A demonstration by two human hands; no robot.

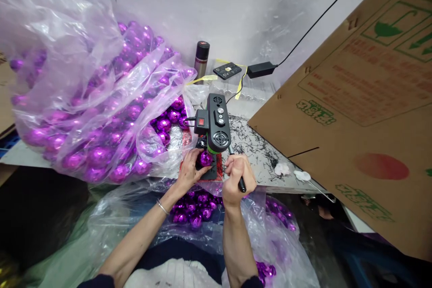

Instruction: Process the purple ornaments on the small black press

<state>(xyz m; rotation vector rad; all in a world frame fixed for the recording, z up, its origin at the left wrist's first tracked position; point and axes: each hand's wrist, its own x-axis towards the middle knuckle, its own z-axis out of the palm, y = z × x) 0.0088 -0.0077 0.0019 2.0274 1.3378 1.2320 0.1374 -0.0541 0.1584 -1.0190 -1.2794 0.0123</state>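
Note:
A black bench machine (219,121) with round vents and a red switch stands on the worktable. Under its lower end sits a shiny purple ball (206,158), held between the thumb and fingers of my left hand (191,168). My right hand (239,175) is wrapped round the black-tipped lever handle (242,184) at the machine's right side. Beneath the ball lie a dark base and a red mat (219,166). More purple balls (164,124) spill from a clear plastic bag just left of the machine.
The big plastic bag of purple balls (101,155) fills the left. A large cardboard box (337,121) leans in at the right. Behind the machine are a black-capped bottle (201,58), a phone-like black pad (227,70) and a power adapter (261,69). Another bag of balls (194,209) lies over the lap.

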